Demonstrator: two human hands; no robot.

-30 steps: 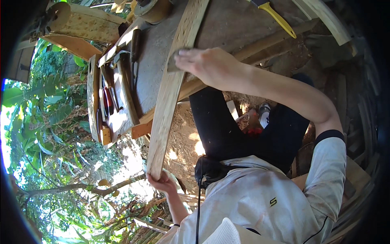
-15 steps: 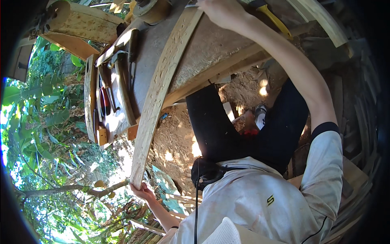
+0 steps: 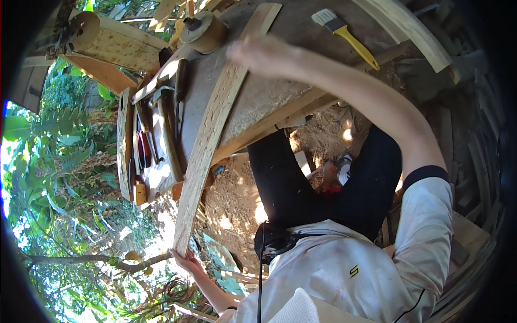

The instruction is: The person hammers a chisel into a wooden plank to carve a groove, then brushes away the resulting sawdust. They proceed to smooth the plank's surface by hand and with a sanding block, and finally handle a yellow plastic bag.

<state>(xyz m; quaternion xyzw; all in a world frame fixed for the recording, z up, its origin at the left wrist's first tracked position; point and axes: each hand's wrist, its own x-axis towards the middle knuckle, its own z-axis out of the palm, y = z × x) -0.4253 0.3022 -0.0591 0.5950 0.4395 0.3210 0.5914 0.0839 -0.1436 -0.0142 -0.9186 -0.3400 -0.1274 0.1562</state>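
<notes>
A long, pale wooden board (image 3: 210, 145) lies slantwise across the workbench (image 3: 272, 99), its near end jutting past the edge. My left hand (image 3: 188, 261) is closed on that near end. My right hand (image 3: 253, 54) is over the board's upper part, blurred by motion; whatever it holds cannot be made out. A yellow-handled paintbrush (image 3: 353, 37) lies right of the board. To the left are chisels (image 3: 144, 148), a hammer (image 3: 167, 129) and other hand tools in a wooden rack (image 3: 125, 142).
A round wooden object (image 3: 203, 35) stands at the back of the bench. Curved wooden strips (image 3: 431, 48) are at upper right. My legs are below the bench edge over dirt ground with scraps. Timber (image 3: 113, 46), a branch (image 3: 97, 260) and foliage surround the left side.
My right hand went up to the board's far end, then came back down and left along it. The board's near end, in my left hand, has shifted left and down.
</notes>
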